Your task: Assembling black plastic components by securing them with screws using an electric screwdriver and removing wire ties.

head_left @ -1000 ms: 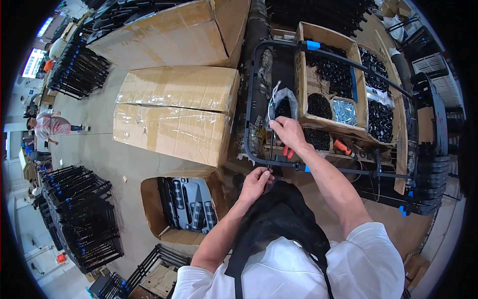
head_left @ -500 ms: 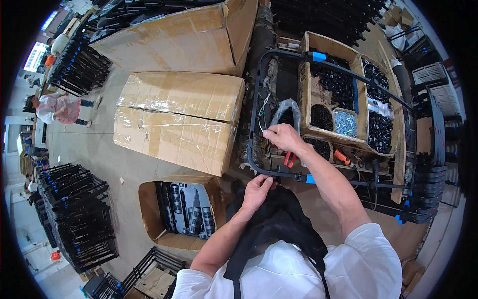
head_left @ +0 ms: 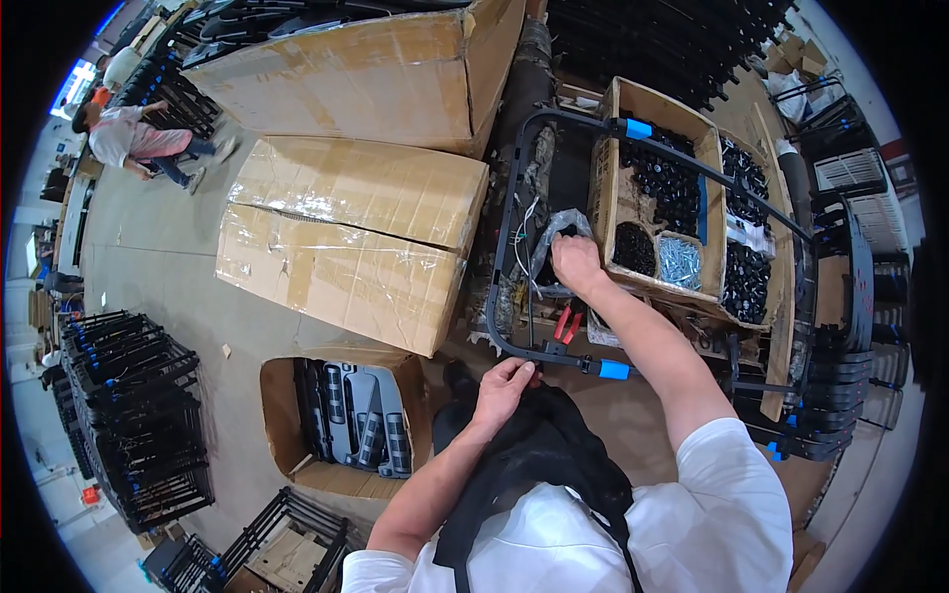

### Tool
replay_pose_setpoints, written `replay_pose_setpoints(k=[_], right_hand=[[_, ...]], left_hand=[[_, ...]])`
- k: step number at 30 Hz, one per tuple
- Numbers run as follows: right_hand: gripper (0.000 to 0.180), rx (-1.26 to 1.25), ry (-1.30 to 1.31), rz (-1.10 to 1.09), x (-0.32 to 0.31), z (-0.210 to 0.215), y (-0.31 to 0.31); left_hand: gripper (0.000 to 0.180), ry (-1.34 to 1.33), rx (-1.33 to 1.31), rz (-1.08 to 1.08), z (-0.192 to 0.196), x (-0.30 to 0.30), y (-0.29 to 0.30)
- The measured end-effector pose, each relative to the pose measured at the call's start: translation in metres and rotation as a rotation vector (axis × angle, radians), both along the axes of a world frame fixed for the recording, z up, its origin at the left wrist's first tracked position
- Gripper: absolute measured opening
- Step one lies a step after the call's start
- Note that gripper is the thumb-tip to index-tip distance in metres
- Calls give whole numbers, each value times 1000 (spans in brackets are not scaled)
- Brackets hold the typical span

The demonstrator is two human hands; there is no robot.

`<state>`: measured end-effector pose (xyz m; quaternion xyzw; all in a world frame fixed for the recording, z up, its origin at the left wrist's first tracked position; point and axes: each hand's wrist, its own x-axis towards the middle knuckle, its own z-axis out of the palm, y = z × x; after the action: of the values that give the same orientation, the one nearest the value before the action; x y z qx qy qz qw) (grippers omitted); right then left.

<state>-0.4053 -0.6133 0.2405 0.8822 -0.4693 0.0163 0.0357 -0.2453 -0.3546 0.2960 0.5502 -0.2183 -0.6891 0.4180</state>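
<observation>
A black tubular frame [head_left: 503,232] with blue bands lies across the workbench in front of me. At its near left corner is my left hand [head_left: 504,390], thumb and fingers pinched together. Whatever sits between them is too small to name. My right hand [head_left: 576,263] reaches inside the frame to a clear plastic bag [head_left: 556,229] with dark contents. Its fingertips are hidden at the bag's mouth. Thin white wires [head_left: 525,225] hang by the frame's left tube. Red-handled pliers [head_left: 566,324] are below the right hand, near the frame's near edge.
Under the frame, a divided cardboard box [head_left: 608,188] holds black parts and silver screws [head_left: 679,261]. To the left are a taped carton [head_left: 346,242] and an open box [head_left: 279,415] of grey-black parts. Stacked black frames [head_left: 138,415] stand farther left; a person [head_left: 124,138] walks beyond.
My right hand has moved from the white wires by the left tube rightward to the plastic bag. My left hand stays pinched near the frame's corner. The person at far left has moved.
</observation>
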Motion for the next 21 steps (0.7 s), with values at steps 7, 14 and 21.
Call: replay_pose_setpoints(k=[7, 14, 21], right_hand=[[19, 199, 35, -29, 1, 21, -15], [34, 567, -352, -167, -9, 71, -20], [38, 941, -715, -279, -27, 107, 8]], left_hand=[[20, -33, -14, 9, 6, 1, -1], [20, 35, 15, 56, 5, 0, 2], [22, 68, 29, 89, 5, -2, 5]])
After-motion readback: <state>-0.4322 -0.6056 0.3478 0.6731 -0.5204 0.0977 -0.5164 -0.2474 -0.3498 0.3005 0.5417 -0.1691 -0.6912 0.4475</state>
